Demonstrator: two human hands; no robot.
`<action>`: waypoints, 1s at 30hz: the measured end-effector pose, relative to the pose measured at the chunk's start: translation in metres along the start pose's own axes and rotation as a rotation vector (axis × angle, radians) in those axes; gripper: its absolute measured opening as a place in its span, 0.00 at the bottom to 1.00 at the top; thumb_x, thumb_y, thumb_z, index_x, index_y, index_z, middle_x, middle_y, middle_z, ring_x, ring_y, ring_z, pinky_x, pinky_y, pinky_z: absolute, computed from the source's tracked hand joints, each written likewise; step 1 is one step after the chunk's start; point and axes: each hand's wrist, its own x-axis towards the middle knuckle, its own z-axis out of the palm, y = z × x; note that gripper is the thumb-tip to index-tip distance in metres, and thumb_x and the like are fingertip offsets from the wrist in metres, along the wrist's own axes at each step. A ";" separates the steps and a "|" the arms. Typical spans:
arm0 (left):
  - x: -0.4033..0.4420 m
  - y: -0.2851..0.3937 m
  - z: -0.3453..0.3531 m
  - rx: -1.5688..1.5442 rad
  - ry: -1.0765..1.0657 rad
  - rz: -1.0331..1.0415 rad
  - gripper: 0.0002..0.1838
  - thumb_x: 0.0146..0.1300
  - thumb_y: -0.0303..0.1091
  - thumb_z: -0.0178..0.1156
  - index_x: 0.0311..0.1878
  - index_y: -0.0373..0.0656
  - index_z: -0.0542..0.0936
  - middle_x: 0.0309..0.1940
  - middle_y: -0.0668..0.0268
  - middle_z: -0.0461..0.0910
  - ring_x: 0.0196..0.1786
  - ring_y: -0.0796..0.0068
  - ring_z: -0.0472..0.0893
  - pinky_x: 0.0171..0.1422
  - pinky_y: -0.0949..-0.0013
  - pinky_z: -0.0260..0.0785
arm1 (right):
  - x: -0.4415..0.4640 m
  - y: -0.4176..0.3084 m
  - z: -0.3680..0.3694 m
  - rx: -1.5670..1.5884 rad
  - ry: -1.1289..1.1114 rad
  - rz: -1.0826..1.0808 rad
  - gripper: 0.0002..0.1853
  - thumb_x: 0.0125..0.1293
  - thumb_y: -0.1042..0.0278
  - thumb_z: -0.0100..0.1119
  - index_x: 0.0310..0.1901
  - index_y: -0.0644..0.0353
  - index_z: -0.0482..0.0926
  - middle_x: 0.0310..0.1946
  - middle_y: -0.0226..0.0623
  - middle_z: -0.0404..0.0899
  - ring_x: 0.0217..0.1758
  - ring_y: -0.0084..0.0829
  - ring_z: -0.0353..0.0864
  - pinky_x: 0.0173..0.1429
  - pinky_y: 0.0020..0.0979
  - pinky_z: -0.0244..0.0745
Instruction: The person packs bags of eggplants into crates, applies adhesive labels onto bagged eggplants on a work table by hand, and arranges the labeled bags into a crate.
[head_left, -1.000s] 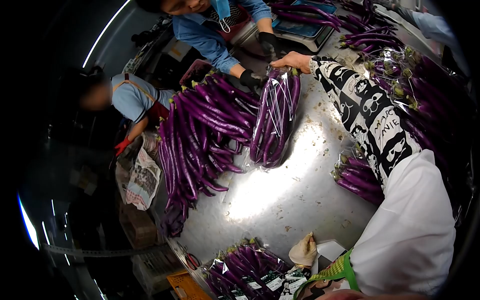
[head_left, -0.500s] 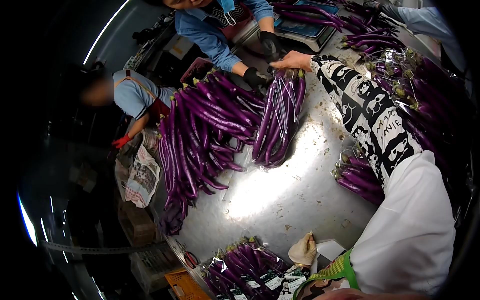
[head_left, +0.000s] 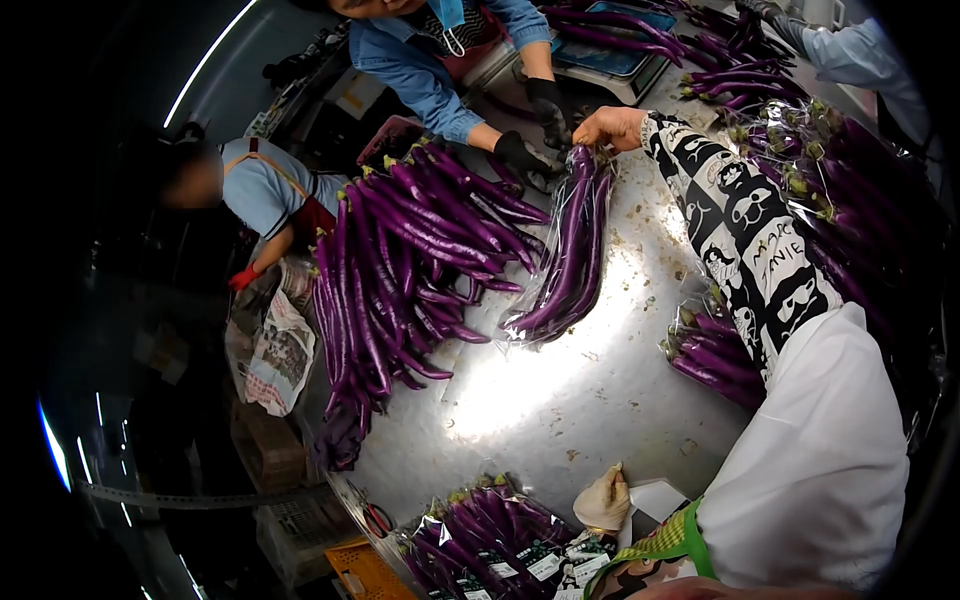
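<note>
My right hand (head_left: 610, 128), at the end of a black-and-white patterned sleeve, pinches the top of a clear plastic bag of long purple eggplants (head_left: 572, 250). The bag hangs over the metal table, seen edge-on. A co-worker's black-gloved hands (head_left: 530, 150) are beside its top; the hidden fingertips leave contact unclear. At the bottom, my left hand (head_left: 604, 500), in a pale glove, is closed next to white paper (head_left: 656, 497); anything inside it is too small to tell. Bagged eggplants with labels (head_left: 485, 535) lie to its left.
A loose eggplant pile (head_left: 410, 260) lies left of the held bag on the metal table (head_left: 600, 410). More bagged eggplants (head_left: 715, 355) lie at the right. A scale (head_left: 610, 70) stands at the back. Red-handled scissors (head_left: 378, 520) lie by the near edge. Other people stand around.
My right hand has shifted slightly right with the bag, which has turned from its broad face to a narrower side. The co-worker's gloved hands have also moved right. My left hand has barely moved.
</note>
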 end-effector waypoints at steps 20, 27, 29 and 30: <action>-0.003 -0.006 0.006 0.007 0.037 0.039 0.08 0.53 0.30 0.68 0.37 0.52 0.84 0.15 0.65 0.74 0.16 0.63 0.75 0.22 0.63 0.67 | -0.028 -0.015 0.026 -0.256 0.084 -0.093 0.27 0.52 0.45 0.77 0.25 0.67 0.85 0.18 0.33 0.77 0.22 0.22 0.72 0.25 0.30 0.62; -0.007 -0.009 0.009 0.001 0.048 0.033 0.08 0.53 0.31 0.68 0.37 0.52 0.84 0.15 0.65 0.75 0.16 0.63 0.75 0.22 0.62 0.67 | 0.025 0.013 0.000 -0.622 0.301 -0.171 0.36 0.52 0.36 0.73 0.33 0.73 0.84 0.24 0.37 0.79 0.28 0.25 0.74 0.34 0.32 0.70; -0.007 -0.009 0.008 0.021 0.040 0.035 0.07 0.54 0.31 0.68 0.37 0.52 0.84 0.15 0.65 0.74 0.16 0.63 0.75 0.22 0.62 0.67 | 0.033 0.018 -0.007 -0.737 0.386 -0.161 0.42 0.51 0.32 0.72 0.40 0.77 0.83 0.29 0.42 0.81 0.34 0.28 0.77 0.40 0.34 0.73; -0.007 -0.009 0.008 0.026 0.037 0.041 0.07 0.54 0.31 0.68 0.37 0.53 0.84 0.15 0.65 0.74 0.16 0.62 0.75 0.22 0.62 0.67 | 0.027 0.014 -0.005 -0.703 0.344 -0.083 0.44 0.51 0.31 0.71 0.42 0.78 0.82 0.33 0.45 0.82 0.38 0.30 0.78 0.43 0.34 0.74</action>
